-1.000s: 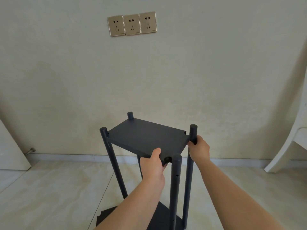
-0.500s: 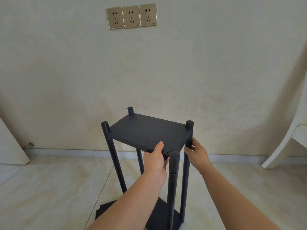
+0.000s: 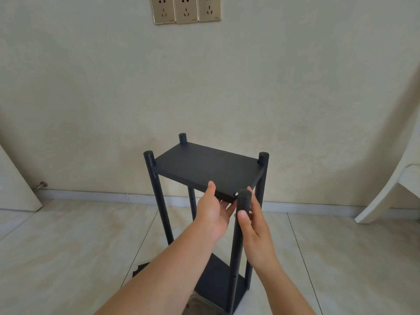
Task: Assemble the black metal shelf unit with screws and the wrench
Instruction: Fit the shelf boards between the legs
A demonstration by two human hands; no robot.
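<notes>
A black metal shelf unit stands upright on the floor, with a top panel (image 3: 204, 165) set between black round posts and a bottom panel (image 3: 218, 285) near the floor. My left hand (image 3: 211, 212) grips the near edge of the top panel, thumb on top and fingers underneath. My right hand (image 3: 252, 221) holds the near right post (image 3: 236, 251) just below its cap, thumb across the front. A small pale spot shows at the panel corner beside that post. No wrench or loose screws are visible.
A beige wall with three sockets (image 3: 186, 9) rises behind the unit. A white chair leg (image 3: 384, 189) curves down at the right. A white board (image 3: 16, 185) leans at the left, by a door stop (image 3: 41, 185). Tiled floor surrounds the unit.
My right hand left the far right post and came to the near right post. The top panel dropped lower and levelled between the posts. The camera tilted downward.
</notes>
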